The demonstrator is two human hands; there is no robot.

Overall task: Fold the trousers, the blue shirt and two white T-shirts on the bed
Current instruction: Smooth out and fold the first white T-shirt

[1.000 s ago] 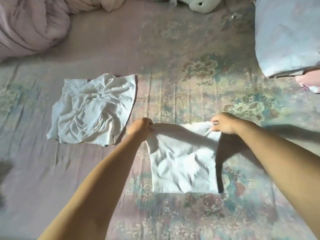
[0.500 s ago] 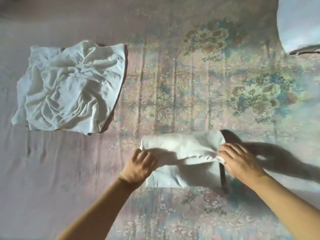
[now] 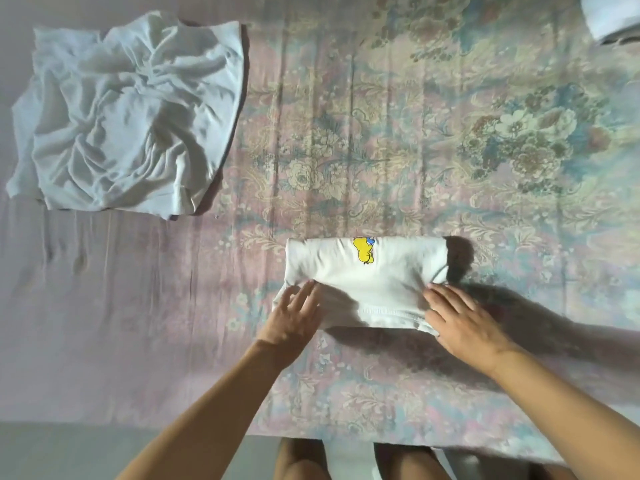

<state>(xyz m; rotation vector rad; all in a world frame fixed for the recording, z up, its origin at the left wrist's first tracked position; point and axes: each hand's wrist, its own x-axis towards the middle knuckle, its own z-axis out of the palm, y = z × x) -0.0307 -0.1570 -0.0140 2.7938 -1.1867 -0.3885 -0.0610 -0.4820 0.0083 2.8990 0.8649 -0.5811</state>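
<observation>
The bed (image 3: 398,140), covered with a floral bedsheet in pink, cream and teal, is filling nearly the whole head view. A crumpled white T-shirt (image 3: 128,116) is lying loosely folded on the plain pink area at the upper left, well apart from both hands. A second white T-shirt (image 3: 363,282) is lying near the front edge of the bed, folded into a compact horizontal rectangle, with a hemmed edge facing the person. A small yellow cartoon print (image 3: 364,251) is showing along its far fold. The left hand (image 3: 294,318) is resting flat on the left end of this folded T-shirt, fingers straight and slightly spread. The right hand (image 3: 464,320) is pressing flat on the right end, fingers straight and close together. Neither hand is pinching fabric. A pale pillow corner (image 3: 609,15) is showing at the upper right.
</observation>
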